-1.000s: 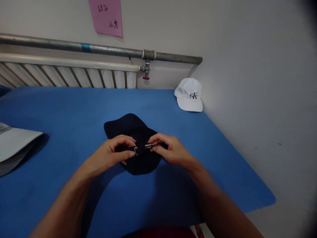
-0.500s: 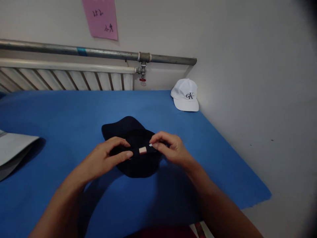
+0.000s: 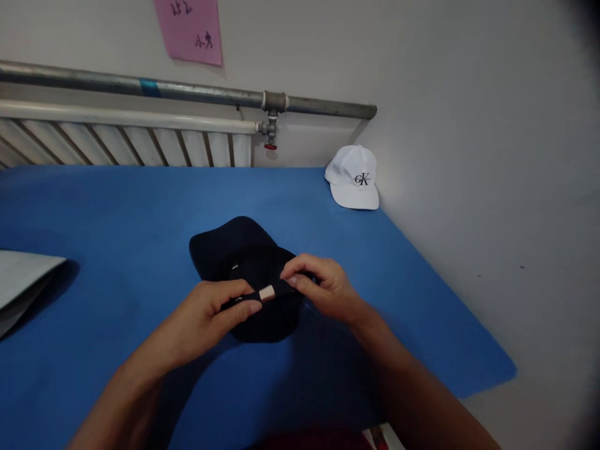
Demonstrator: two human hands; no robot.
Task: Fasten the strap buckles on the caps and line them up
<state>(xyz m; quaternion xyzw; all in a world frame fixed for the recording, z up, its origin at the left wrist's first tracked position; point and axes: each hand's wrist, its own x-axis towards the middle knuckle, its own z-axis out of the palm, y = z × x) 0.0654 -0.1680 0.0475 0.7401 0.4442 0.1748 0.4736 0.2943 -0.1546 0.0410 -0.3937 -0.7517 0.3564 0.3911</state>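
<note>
A black baseball cap [image 3: 234, 244] lies on the blue table, its brim pointing to the far left. Across its near side runs the cap's back strap, which carries a shiny metal buckle [image 3: 267, 293]. My left hand [image 3: 218, 312] pinches the strap between thumb and fingers just left of the buckle. To the right of the buckle, my right hand [image 3: 323, 284] pinches the strap's other part. The fingertips of both hands hide some of the strap, and the cap's crown is partly behind them.
A white cap [image 3: 354, 178] with dark letters sits at the table's far right corner by the wall. Some folded pale sheet or bag [image 3: 28, 278] lies at the left edge. Behind the blue table [image 3: 140, 219] are a radiator [image 3: 164, 147] and a metal pipe [image 3: 210, 95].
My left hand has closed on the strap and moved slightly right and nearer. The strap and buckle are now lifted and tilted between both hands. The view has shifted slightly.
</note>
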